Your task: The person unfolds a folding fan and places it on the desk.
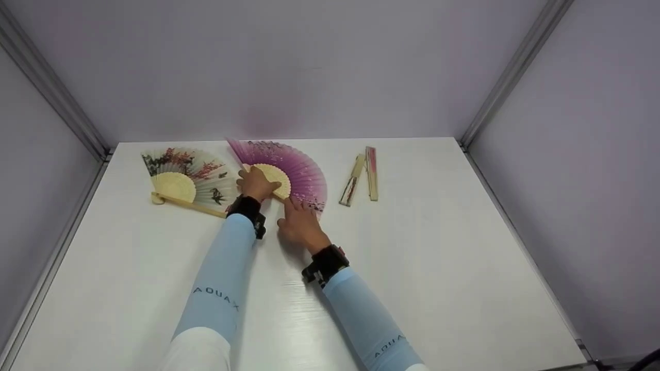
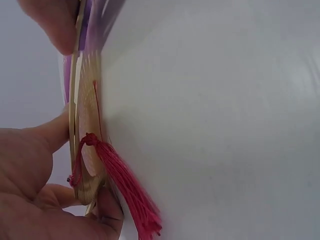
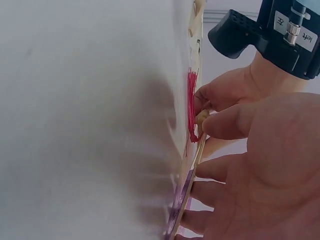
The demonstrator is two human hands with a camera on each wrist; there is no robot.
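On the white counter (image 1: 438, 247) we see an open floral fan (image 1: 188, 178) lying at the far left, and two folded fans (image 1: 361, 175) side by side at the far right, well apart.

We see a white table (image 1: 412, 268). Our left hand (image 1: 256, 184) holds the purple fan (image 1: 299, 167) near its bottom. Our right hand (image 1: 299, 224) touches its lower edge. A flower fan (image 1: 188, 178) lies open at the left. A shut fan (image 1: 361, 178) lies at the right.
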